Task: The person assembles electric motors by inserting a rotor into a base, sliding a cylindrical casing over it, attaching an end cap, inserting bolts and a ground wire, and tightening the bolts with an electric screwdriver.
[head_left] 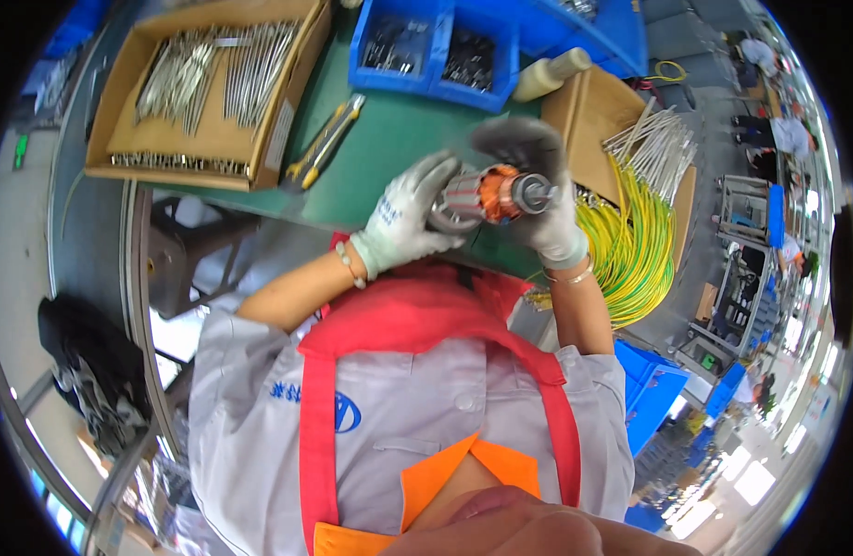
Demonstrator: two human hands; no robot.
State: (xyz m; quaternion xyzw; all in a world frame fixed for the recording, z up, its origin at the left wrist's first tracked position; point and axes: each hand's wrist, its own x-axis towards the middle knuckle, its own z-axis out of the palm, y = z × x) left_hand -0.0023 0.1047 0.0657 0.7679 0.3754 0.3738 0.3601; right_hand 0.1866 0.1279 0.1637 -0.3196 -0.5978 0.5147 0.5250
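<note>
We find a green counter (399, 120) before the person, its near edge running just beyond the waist of a red apron (408, 310). The room is a workshop: a grey floor (672, 65) extends to the right, with several people (786, 137) and a trolley (746, 278) well apart from the counter. We locate the wound rotor (493, 193), with copper-coloured windings and a metal shaft, between the two gloved hands, near the counter's near edge. The left hand (413, 208) is clamped on the rotor's left end, fingers curled round it. The right hand (549, 199) is at the shaft end; its fingers are dark and blurred, and we cannot tell whether they are closed on the rotor or apart from it. To the left we note a cardboard box (121, 111) of thin metal rods (260, 79) and, just beside it, a utility knife (325, 144) in yellow and black. Beyond the hands stand blue bins (438, 69) of small dark parts, with a pale bottle (551, 74) near their right end. To the right, a second cardboard box (589, 111) bears pale strips (653, 153) and a bundle of green-and-yellow wires (635, 250). We record that the right forearm (579, 306) lies just beside the bundle, and that the right hand hides part of that box.
</note>
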